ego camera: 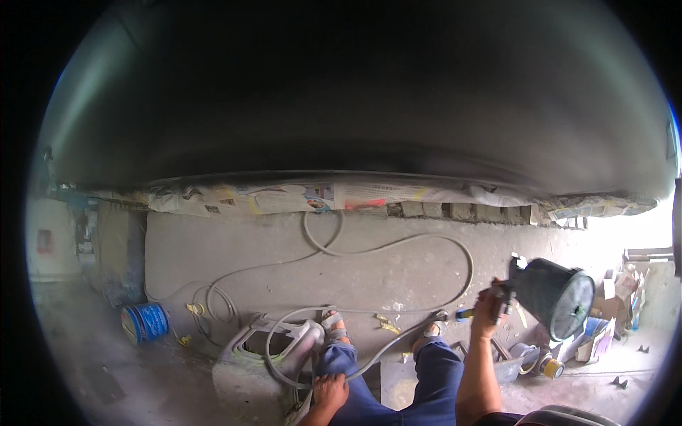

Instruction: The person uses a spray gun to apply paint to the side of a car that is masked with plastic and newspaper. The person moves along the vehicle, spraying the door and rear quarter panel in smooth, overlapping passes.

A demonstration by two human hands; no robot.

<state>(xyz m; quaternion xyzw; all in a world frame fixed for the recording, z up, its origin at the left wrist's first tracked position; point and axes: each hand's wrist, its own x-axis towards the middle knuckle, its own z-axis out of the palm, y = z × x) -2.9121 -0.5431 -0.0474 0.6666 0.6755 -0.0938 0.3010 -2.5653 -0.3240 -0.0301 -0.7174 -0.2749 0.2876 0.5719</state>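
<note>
My right hand (pixel 487 309) is closed around the handle of a paint spray gun (pixel 502 303), whose large dark cup (pixel 549 298) lies tilted out to the right. A grey air hose (pixel 391 341) loops over the floor and across my legs. At my left thigh, my left hand (pixel 330 390) is closed on that hose. Above, a large dark curved panel (pixel 341 106), apparently a vehicle body, fills the upper view. Newspaper masking (pixel 277 198) runs along its lower edge.
A blue paint bucket (pixel 152 322) stands at left. Near my left leg lies a pale vehicle body part (pixel 256 362). Hose loops cover the concrete floor. At right are a grey bin (pixel 506 369), a yellow-labelled can (pixel 552 367) and cardboard boxes (pixel 594 341).
</note>
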